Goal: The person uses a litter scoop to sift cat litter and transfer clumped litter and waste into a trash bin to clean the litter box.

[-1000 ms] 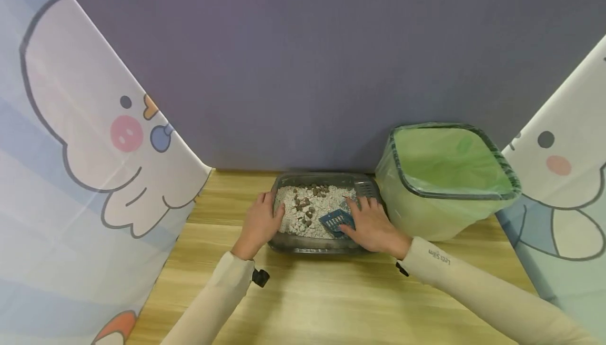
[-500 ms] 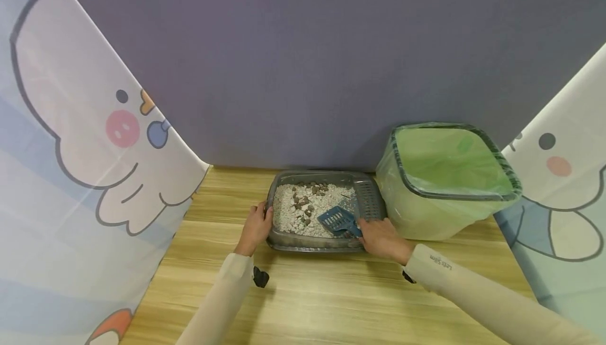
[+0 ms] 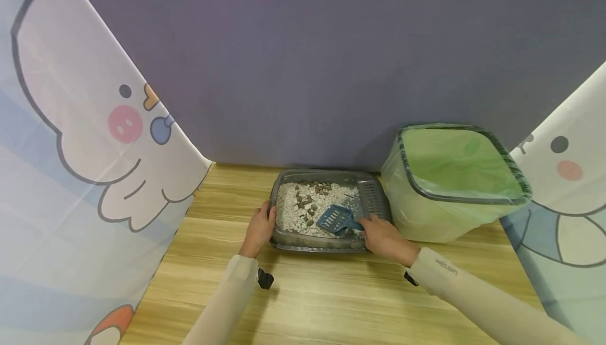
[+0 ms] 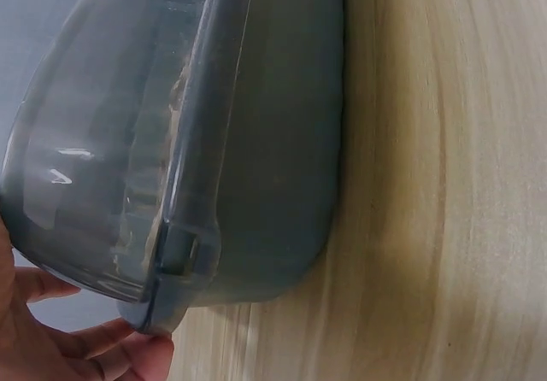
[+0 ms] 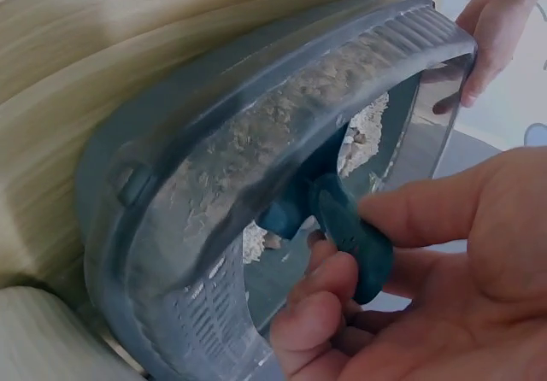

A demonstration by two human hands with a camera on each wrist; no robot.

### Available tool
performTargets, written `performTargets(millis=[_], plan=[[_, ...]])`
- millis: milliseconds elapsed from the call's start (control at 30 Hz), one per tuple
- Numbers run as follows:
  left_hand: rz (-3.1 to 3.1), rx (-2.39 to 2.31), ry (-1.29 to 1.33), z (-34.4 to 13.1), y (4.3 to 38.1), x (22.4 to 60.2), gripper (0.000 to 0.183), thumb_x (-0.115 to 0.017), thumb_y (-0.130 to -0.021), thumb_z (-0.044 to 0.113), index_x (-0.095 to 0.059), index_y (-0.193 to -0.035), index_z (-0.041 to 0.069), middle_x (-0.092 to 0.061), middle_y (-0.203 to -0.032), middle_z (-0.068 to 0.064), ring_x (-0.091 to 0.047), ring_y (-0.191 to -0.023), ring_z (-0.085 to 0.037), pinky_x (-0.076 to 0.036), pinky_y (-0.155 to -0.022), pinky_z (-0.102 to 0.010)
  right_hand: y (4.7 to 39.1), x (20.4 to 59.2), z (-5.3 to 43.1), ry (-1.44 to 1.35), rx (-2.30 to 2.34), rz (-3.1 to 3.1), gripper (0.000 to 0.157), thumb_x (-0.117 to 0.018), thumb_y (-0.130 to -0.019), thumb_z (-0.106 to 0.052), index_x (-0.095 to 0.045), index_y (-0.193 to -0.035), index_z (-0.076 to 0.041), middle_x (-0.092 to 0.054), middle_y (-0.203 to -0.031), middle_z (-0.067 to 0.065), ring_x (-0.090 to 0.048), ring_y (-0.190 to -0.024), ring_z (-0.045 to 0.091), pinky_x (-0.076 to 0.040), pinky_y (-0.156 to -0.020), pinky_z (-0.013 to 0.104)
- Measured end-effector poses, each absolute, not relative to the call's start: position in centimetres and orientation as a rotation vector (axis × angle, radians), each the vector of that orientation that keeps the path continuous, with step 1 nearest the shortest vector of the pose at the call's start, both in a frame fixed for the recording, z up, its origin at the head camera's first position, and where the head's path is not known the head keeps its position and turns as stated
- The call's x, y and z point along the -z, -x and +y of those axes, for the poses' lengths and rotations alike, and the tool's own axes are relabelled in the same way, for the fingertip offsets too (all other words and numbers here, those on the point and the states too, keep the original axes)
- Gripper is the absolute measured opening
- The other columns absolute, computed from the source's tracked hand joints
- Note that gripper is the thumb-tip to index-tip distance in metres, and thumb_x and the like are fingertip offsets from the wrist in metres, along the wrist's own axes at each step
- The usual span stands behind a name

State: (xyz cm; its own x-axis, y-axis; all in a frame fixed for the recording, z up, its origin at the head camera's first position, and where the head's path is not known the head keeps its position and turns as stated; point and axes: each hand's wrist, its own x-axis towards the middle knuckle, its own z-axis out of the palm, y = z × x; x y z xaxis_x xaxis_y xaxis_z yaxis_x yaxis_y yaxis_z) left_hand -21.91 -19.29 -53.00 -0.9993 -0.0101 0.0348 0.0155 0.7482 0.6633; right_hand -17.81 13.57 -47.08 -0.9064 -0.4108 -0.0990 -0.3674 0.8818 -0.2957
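Observation:
A grey litter box [image 3: 314, 246] holds pale litter [image 3: 289, 205] with several brown clumps [image 3: 300, 199] scattered in its left and back parts. My left hand [image 3: 259, 228] grips the box's left end; in the left wrist view its fingers [image 4: 102, 347] are at the rim's corner. In my right hand [image 3: 385, 238] is the handle of a blue slotted litter scoop [image 3: 337, 220], pinched between thumb and fingers, as the right wrist view shows. The scoop's head lies over the litter at the front right, near the slotted ledge [image 3: 373, 196].
A bin [image 3: 418, 219] with a clear green liner stands against the box's right side, its mouth uncovered. Both stand on a wood-grain table [image 3: 312, 297]. Behind them rises a grey panel [image 3: 303, 71], and printed cloth [image 3: 80, 150] hangs on both sides.
My right hand has gone from lying spread over the scoop to holding its handle. My left hand has moved from over the box's left rim to grip its outer edge.

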Motion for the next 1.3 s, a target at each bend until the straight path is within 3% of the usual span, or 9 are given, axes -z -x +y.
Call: performTargets(millis=[333, 400, 567, 700, 933, 1300], plan=[[-2.899, 1.131, 0.010, -19.3, 21.9, 53.1, 0.053, -0.033, -0.104, 0.036, -0.037, -0.144, 0.002, -0.048, -0.120, -0.030, -0.054, -0.100, -0.043, -0.043, -0.081, -0.055, 20.2, 48.2, 12.1, 0.556, 0.493, 2.850, 0.031, -0.055, -0.091, -0.001, -0.060, -0.121, 0.006, -0.061, -0.100, 0.020, -0.056, -0.087, 0.034, -0.047, -0.064, 0.043], [-2.894, 1.119, 0.006, -19.2, 22.0, 53.0, 0.052, -0.034, -0.104, 0.035, -0.037, -0.143, 0.001, -0.049, -0.120, -0.030, -0.054, -0.101, -0.043, -0.043, -0.082, -0.055, 21.0, 48.3, 11.8, 0.542, 0.523, 2.827, 0.032, -0.054, -0.092, -0.001, -0.060, -0.122, 0.006, -0.061, -0.107, 0.022, -0.055, -0.098, 0.038, -0.047, -0.070, 0.045], [-2.894, 1.100, -0.020, -19.1, 22.0, 53.0, 0.051, -0.034, -0.104, 0.035, -0.037, -0.144, 0.002, -0.049, -0.119, -0.030, -0.054, -0.100, -0.042, -0.043, -0.082, -0.054, 22.9, 48.8, 10.8, 0.473, 0.572, 2.764, 0.036, -0.052, -0.094, -0.002, -0.055, -0.129, 0.003, -0.057, -0.120, 0.021, -0.051, -0.108, 0.037, -0.046, -0.078, 0.046], [-2.899, 1.100, -0.039, -19.0, 22.0, 53.2, 0.052, -0.033, -0.104, 0.036, -0.037, -0.144, 0.003, -0.050, -0.117, -0.029, -0.055, -0.097, -0.040, -0.044, -0.080, -0.053, 24.0, 49.8, 9.9, 0.425, 0.648, 2.742, 0.036, -0.052, -0.096, -0.006, -0.053, -0.131, 0.001, -0.056, -0.119, 0.017, -0.053, -0.103, 0.031, -0.045, -0.075, 0.044], [-2.906, 1.100, -0.022, -18.3, 22.1, 53.7, 0.052, -0.034, -0.104, 0.036, -0.037, -0.144, 0.003, -0.049, -0.117, -0.030, -0.055, -0.097, -0.042, -0.043, -0.080, -0.054, 24.7, 52.2, 8.9, 0.381, 0.814, 2.808, 0.029, -0.048, -0.100, -0.013, -0.053, -0.122, 0.004, -0.052, -0.095, 0.011, -0.051, -0.079, 0.023, -0.042, -0.066, 0.040], [-2.900, 1.109, -0.021, -18.7, 22.0, 53.1, 0.051, -0.034, -0.104, 0.033, -0.037, -0.143, 0.001, -0.048, -0.120, -0.030, -0.054, -0.099, -0.042, -0.043, -0.080, -0.055, 22.2, 52.2, 9.9, 0.499, 1.115, 2.936, 0.023, -0.048, -0.099, -0.008, -0.051, -0.119, 0.003, -0.047, -0.100, 0.012, -0.049, -0.073, 0.020, -0.041, -0.061, 0.037]])
